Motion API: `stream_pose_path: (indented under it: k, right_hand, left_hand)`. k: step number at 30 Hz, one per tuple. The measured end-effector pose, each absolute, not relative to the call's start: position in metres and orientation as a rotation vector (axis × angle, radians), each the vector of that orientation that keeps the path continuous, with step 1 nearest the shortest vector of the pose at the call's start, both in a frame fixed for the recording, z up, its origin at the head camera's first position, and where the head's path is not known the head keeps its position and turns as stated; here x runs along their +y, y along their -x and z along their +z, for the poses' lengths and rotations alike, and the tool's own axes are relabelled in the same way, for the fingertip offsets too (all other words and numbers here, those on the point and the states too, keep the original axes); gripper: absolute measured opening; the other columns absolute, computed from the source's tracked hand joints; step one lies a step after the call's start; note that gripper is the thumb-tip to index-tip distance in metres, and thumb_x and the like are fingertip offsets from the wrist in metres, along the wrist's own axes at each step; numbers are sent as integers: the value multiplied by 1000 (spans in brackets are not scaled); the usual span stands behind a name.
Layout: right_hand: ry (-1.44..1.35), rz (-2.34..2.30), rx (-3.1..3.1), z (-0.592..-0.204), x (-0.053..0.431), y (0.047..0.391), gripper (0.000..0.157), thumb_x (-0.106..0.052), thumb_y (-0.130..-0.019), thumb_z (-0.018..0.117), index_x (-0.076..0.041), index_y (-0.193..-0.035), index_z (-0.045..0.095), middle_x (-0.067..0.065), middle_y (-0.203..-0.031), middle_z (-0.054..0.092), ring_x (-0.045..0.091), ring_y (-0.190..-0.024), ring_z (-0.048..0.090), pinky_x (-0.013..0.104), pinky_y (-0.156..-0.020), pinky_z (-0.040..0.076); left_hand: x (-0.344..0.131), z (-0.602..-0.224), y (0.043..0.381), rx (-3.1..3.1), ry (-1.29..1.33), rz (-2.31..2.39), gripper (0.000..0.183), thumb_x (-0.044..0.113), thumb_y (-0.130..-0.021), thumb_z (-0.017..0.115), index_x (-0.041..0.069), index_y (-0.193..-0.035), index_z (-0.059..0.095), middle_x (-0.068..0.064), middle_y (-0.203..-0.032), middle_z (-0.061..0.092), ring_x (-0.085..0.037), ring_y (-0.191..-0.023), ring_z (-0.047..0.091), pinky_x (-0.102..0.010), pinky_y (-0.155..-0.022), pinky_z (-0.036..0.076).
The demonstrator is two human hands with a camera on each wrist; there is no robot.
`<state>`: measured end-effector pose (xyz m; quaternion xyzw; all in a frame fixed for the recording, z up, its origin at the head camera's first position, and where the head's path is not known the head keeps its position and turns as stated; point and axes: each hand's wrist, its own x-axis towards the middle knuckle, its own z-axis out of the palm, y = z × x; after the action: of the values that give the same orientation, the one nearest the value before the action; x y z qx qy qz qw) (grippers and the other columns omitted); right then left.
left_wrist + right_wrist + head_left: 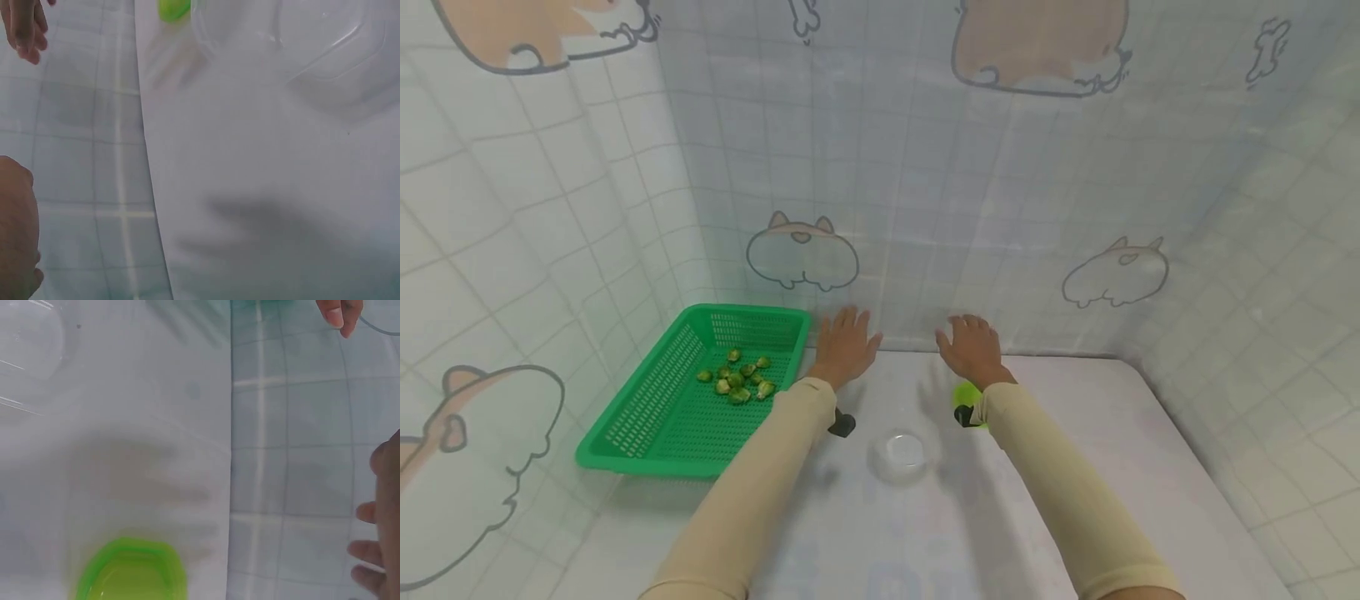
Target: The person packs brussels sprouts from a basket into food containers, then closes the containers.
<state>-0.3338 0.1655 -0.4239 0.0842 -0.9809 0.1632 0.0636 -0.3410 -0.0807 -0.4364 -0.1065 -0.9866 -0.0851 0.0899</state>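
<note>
My left hand (844,346) is stretched forward over the back edge of the table, fingers extended and holding nothing. To its left sits a green plastic basket (700,437) with several Brussels sprouts (736,380) in it. My right hand (973,352) reaches forward at about the same distance, also holding nothing, its fingers loosely extended. Below its wrist is a bright green bowl (131,575), partly covered by the forearm in the head view. Between the forearms a clear plastic bowl (905,451) stands on the table. Both hands cast soft shadows on the tabletop.
The white tabletop (1075,433) ends at a wall covering (910,208) with a grid and dog drawings. Similar coverings rise at the left and right sides. Small black wrist mounts (842,425) stick out under the sleeves.
</note>
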Motion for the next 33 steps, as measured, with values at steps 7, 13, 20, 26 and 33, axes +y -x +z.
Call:
stream_pose_path:
  k: [7,13,20,26,33]
  right_hand:
    - [-338,727,-2788,-430,167,326,37,-36,-107,43,-9,-96,67,6,-88,66,26,-81,60,43,-72,52]
    - [-362,900,-2808,-440,164,310,42,-33,-107,45,-13,-72,55,0,-60,47,16,-55,41,31,-52,37]
    - [-254,1144,-2882,-465,165,290,42,-38,-107,48,-12,-78,65,3,-73,63,15,-61,56,30,-57,46]
    - [-77,1429,-2861,-486,172,271,44,-40,-106,49,-2,-99,72,7,-76,67,27,-69,66,28,-53,48]
    - [63,1712,-2811,-505,178,247,45,-41,-104,54,0,-108,71,10,-78,67,23,-65,62,28,-50,49]
  left_hand:
    - [-86,-439,334,-2842,433,-413,46,34,-104,52,5,-140,54,-14,-137,59,-32,-129,52,-50,-110,41]
    - [-108,-435,320,-2736,604,-642,30,24,-103,57,7,-127,64,-11,-126,66,-29,-122,58,-46,-105,47]
    - [-151,-428,312,-2657,687,-880,27,18,-103,58,4,-125,65,-13,-126,65,-32,-119,59,-50,-98,51]
    - [-198,-420,311,-2719,579,-884,31,24,-106,55,8,-131,62,-11,-132,62,-32,-123,57,-53,-99,48]
    - [-246,-423,309,-2665,593,-917,32,22,-107,53,1,-130,61,-18,-128,62,-38,-119,57,-57,-96,48]
